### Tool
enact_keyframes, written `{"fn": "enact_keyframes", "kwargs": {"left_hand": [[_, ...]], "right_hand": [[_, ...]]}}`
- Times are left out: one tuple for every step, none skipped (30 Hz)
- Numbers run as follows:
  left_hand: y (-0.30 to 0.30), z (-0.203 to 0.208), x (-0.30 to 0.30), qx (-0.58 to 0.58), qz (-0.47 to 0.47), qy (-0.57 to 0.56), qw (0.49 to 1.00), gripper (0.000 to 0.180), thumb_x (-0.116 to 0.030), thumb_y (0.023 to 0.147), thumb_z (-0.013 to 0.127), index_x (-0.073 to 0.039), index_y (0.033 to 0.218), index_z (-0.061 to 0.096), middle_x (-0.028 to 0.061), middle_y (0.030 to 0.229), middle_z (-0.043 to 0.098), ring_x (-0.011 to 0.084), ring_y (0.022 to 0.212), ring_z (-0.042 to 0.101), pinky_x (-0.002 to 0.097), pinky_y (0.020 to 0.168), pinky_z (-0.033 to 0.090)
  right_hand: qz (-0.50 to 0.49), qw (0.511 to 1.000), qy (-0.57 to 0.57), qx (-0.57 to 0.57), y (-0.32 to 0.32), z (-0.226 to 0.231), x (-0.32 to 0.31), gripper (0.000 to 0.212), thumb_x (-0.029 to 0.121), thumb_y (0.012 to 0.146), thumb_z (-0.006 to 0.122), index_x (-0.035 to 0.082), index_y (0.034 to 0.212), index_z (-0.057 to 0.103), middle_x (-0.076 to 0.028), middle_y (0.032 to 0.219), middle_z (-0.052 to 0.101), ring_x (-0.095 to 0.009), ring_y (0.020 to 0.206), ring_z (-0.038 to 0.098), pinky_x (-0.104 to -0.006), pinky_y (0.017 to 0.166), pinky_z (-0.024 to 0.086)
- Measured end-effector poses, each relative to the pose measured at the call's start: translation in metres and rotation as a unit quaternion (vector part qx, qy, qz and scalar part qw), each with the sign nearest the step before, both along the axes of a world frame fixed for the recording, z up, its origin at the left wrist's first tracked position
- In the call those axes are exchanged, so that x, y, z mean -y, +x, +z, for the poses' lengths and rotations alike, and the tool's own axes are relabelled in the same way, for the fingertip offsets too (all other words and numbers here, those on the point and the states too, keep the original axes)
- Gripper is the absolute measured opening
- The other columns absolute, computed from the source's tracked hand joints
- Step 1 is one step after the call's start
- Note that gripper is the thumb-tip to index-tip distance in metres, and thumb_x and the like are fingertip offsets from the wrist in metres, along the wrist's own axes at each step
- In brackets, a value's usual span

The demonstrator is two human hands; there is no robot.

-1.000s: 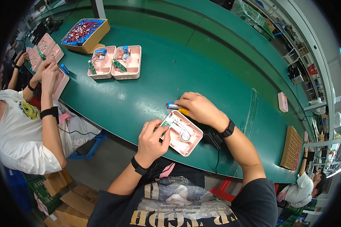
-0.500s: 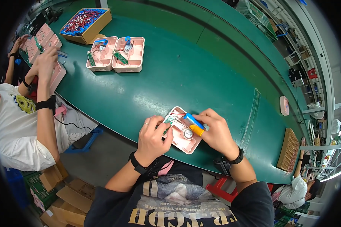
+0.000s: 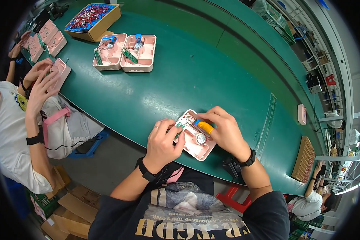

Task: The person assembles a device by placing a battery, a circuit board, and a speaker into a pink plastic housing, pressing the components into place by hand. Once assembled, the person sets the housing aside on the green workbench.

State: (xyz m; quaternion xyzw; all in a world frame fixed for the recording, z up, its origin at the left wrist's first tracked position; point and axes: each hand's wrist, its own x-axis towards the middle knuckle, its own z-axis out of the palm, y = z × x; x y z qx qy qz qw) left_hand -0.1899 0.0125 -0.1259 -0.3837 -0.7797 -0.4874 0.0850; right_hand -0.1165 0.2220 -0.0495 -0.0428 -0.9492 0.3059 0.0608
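Observation:
A pink plastic case half (image 3: 195, 153) sits tilted on the table edge in front of me, with a round silver part (image 3: 201, 139) and thin wires inside. My left hand (image 3: 163, 141) is closed at the case's left side, its fingertips on a small green circuit board (image 3: 180, 127). My right hand (image 3: 225, 131) is closed at the upper right, with a yellow cover (image 3: 205, 127) on its thumb. That thumb presses on a blue cylindrical battery (image 3: 196, 122) at the case's upper edge; the index finger and thumb hide most of the battery.
Two pink case halves (image 3: 138, 69) with boards and batteries stand farther back left. Behind them is a cardboard box (image 3: 104, 25) of blue batteries with red wires. A co-worker's hands (image 3: 40, 82) handle another pink case at left. A brown divided tray (image 3: 303, 159) lies at the right.
My right hand has turned and shifted slightly up, and the blue battery now sits lower into the case, mostly covered. My left hand stays at the board. The co-worker's hands have lowered.

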Motion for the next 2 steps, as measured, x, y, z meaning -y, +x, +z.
{"fn": "enact_keyframes", "kwargs": {"left_hand": [[0.0004,-0.0003,0.0009,0.000,-0.002,-0.001,1.000,0.016,-0.005,0.082,0.077,0.001,0.097,0.075,0.0161,0.108,0.067,0.0351,0.092,0.066,0.0432,0.079,0.055],[0.0011,-0.0005,0.0021,0.001,-0.004,-0.001,1.000,0.016,-0.005,0.083,0.077,0.000,0.098,0.075,0.0161,0.108,0.067,0.0350,0.092,0.065,0.0431,0.080,0.055]], "right_hand": [[-0.006,1.000,-0.022,0.017,-0.0014,0.0017,-0.0001,0.030,0.011,0.090,0.082,0.004,0.119,0.079,-0.013,0.103,0.072,-0.028,0.091,0.073,-0.0391,0.079,0.060],[-0.012,0.998,-0.043,0.034,-0.0022,0.0043,-0.0003,0.031,0.012,0.091,0.082,0.004,0.120,0.078,-0.013,0.104,0.072,-0.026,0.093,0.074,-0.0399,0.081,0.060]]}}
